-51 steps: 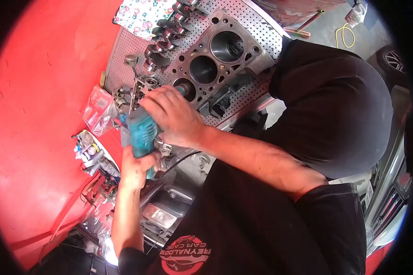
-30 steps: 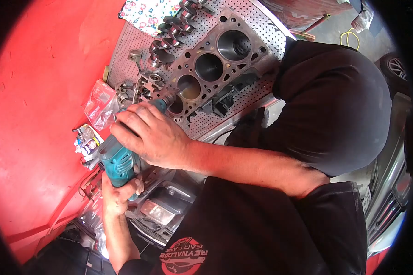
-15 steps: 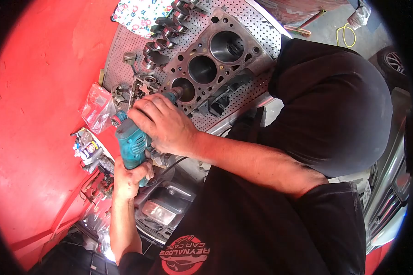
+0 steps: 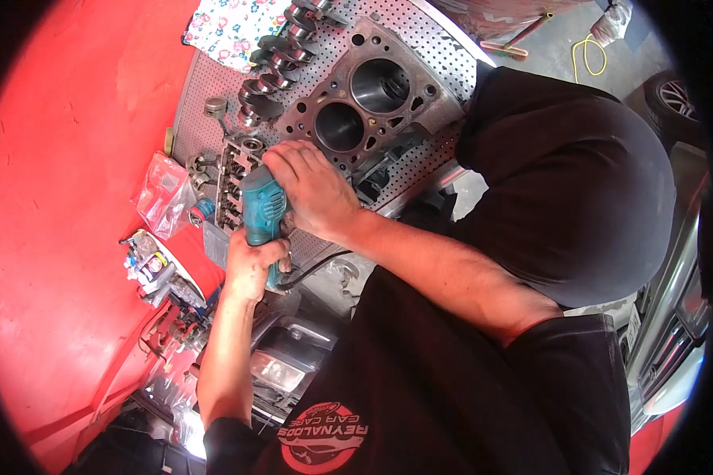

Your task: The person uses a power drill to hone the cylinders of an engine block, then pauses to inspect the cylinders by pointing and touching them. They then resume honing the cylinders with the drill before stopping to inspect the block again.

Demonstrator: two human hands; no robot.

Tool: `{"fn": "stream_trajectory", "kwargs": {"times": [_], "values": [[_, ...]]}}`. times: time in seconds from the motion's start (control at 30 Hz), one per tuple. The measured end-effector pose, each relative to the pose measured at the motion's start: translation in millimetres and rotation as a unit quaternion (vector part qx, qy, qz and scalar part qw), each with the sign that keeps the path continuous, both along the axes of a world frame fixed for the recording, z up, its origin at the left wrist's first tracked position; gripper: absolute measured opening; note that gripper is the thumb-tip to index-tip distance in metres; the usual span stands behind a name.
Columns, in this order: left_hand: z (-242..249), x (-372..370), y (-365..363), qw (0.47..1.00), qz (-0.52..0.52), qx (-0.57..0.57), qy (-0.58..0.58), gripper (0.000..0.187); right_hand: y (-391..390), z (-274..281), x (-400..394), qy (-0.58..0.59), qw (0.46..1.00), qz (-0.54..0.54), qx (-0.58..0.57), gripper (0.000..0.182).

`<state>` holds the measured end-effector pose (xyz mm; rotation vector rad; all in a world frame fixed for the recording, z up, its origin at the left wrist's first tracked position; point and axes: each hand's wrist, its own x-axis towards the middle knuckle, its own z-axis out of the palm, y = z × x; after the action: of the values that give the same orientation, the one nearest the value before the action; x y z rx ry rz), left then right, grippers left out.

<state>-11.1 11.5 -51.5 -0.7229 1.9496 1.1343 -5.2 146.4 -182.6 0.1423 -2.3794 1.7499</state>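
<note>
My left hand (image 4: 249, 264) is wrapped round the handle of a teal power drill (image 4: 263, 207). My right hand (image 4: 317, 190) grips over the top of the drill's body, fingers curled across it. The drill's front end is hidden behind my right hand. Beyond the hands lies an engine block (image 4: 364, 115) with two large cylinder bores showing. The block's nearest end is covered by my right hand. A crankshaft (image 4: 273, 75) lies along the block's left side, and a valve-train assembly (image 4: 234, 170) sits left of the drill. The drill's cord (image 4: 313, 269) trails from the handle.
The block rests on a perforated metal bench (image 4: 202, 95). A flowered cloth (image 4: 234, 32), a piston (image 4: 215, 107), a plastic bag (image 4: 165, 194) and a small red-and-blue can (image 4: 202, 211) lie around it. A red panel (image 4: 63, 198) stands left; a wheel (image 4: 673, 99) is at far right.
The drill and both hands have shifted up and right, and the drill has tipped more upright. The shaft and the nearest bore, visible earlier, are now behind my right hand.
</note>
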Motion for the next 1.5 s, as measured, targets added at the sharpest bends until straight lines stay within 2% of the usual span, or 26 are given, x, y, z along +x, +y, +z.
{"fn": "stream_trajectory", "kwargs": {"times": [0.33, 0.53, 0.7, 1.0, 1.27, 1.5], "values": [[-5, -3, 4, 1.000, -0.014, -0.002, -0.008, 0.014, 5, -4, -1, -0.005, 1.000, 0.007, 0.008, 0.066], [-2, 2, -3, 1.000, -0.012, 0.009, 0.001, 0.021, -4, 2, 0, 0.013, 1.000, -0.019, -0.012, 0.065], [43, 15, -16, 1.000, -0.001, -0.001, 0.025, 0.025, -17, 36, 5, 0.074, 0.996, -0.017, -0.047, 0.054], [111, 25, -15, 0.998, 0.023, -0.033, 0.051, 0.031, -27, 85, 7, 0.133, 0.988, -0.016, -0.081, 0.055], [135, 29, -9, 0.997, 0.025, -0.043, 0.067, 0.030, -30, 102, 6, 0.157, 0.983, -0.024, -0.092, 0.050], [120, 24, -13, 0.997, -0.009, -0.058, 0.056, 0.026, -29, 87, 4, 0.145, 0.984, -0.031, -0.103, 0.052]]}}
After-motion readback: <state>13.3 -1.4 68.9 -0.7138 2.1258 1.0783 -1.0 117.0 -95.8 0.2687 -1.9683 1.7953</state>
